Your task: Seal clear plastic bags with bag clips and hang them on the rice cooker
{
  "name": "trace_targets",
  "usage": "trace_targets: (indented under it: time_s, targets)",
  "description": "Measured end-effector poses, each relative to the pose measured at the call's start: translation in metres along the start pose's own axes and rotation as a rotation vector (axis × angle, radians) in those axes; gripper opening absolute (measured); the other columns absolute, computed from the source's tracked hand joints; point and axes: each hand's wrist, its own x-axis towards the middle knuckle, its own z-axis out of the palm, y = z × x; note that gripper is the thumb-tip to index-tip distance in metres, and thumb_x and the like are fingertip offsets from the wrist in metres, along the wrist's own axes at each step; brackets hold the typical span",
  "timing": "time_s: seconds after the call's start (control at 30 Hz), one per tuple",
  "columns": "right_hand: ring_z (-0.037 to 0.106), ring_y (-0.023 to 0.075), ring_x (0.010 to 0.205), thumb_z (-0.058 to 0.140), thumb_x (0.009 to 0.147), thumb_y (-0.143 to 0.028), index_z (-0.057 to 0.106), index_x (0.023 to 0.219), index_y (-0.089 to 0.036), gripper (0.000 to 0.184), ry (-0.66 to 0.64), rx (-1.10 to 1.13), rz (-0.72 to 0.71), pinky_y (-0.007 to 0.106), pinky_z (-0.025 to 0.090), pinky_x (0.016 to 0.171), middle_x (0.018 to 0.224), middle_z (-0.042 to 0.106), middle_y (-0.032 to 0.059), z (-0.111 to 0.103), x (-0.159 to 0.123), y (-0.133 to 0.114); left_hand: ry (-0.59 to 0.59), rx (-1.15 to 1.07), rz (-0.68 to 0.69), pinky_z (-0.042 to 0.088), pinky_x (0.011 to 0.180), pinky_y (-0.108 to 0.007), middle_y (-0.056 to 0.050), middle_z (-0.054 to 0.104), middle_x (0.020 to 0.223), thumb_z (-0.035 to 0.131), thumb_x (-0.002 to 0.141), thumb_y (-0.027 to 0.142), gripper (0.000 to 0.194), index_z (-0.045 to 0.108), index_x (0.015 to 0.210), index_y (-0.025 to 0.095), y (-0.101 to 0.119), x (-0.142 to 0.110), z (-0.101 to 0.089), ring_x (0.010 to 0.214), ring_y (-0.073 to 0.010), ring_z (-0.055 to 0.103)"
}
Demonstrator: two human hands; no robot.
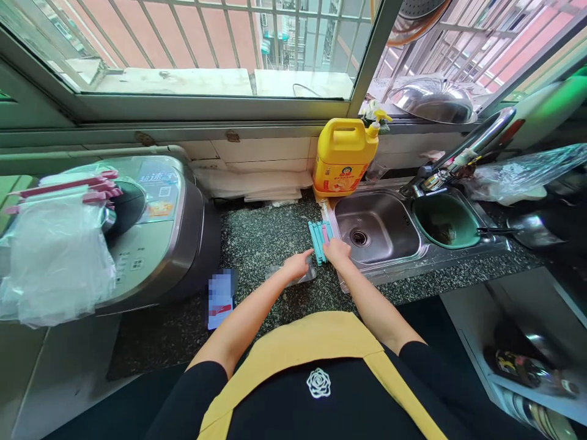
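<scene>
My right hand (337, 251) rests, fingers curled, on a bundle of teal sealing clips (317, 238) with one pink clip among them, lying on the dark granite counter (257, 238) beside the sink. My left hand (297, 266) presses down on a clear plastic bag (302, 278) flat on the counter, fingers bent over it. The two hands are close together, just left of the steel sink (376, 229).
A yellow detergent jug (343, 156) stands behind the sink. A green basin (447, 220) sits under the tap (463, 153). A steel appliance (160, 226) with plastic bags and pink clips (59, 244) on it is at left. A small packet (221, 299) lies near the counter edge.
</scene>
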Motion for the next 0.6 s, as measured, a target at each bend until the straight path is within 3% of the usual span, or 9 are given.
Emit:
trace_targets:
  time_s: [0.13,0.23,0.33,0.47,0.6]
  targets:
    - [0.063,0.0312,0.091,0.049,0.086,-0.033,0.063,0.101,-0.006,0.034,0.032,0.009,0.219,0.043,0.045,0.079,0.091,0.066,0.0235,-0.003,-0.006,-0.003,0.008,-0.003,0.015,0.045,0.080,-0.031,-0.010,0.060,0.120,0.044,0.076,0.016,0.059,0.041,0.134,0.027,-0.006,0.003,0.003,0.103,-0.0250,0.059]
    - [0.063,0.0301,0.093,0.048,0.086,-0.036,0.063,0.101,-0.008,0.035,0.063,0.043,0.184,0.042,0.045,0.081,0.091,0.066,0.0225,-0.006,-0.014,-0.015,0.014,-0.009,0.015,0.044,0.083,-0.032,-0.011,0.059,0.121,0.042,0.077,0.015,0.058,0.041,0.134,0.025,-0.012,0.003,0.004,0.104,-0.0252,0.059]
    - [0.062,0.0285,0.096,0.048,0.085,-0.038,0.062,0.105,-0.010,0.037,-0.004,0.028,0.098,0.041,0.045,0.084,0.095,0.066,0.0209,-0.001,-0.015,-0.035,0.011,-0.006,0.005,0.043,0.083,-0.031,-0.012,0.061,0.119,0.043,0.076,0.015,0.058,0.041,0.134,0.024,-0.017,0.003,0.002,0.104,-0.0254,0.059]
    - [0.062,0.0287,0.097,0.044,0.087,-0.029,0.065,0.102,-0.009,0.033,-0.161,-0.063,0.077,0.040,0.047,0.081,0.101,0.065,0.0226,0.007,-0.003,-0.061,-0.007,0.005,-0.030,0.044,0.079,-0.031,-0.012,0.063,0.114,0.045,0.077,0.017,0.060,0.037,0.136,0.025,-0.021,0.003,-0.001,0.100,-0.0250,0.061]
    - [0.063,0.0260,0.097,0.042,0.086,-0.016,0.066,0.102,-0.010,0.030,-0.192,-0.120,0.083,0.036,0.049,0.078,0.104,0.065,0.0206,0.007,0.007,-0.068,-0.004,0.009,-0.039,0.045,0.077,-0.032,-0.014,0.061,0.117,0.045,0.078,0.019,0.062,0.032,0.138,0.024,-0.020,0.007,-0.004,0.100,-0.0267,0.061]
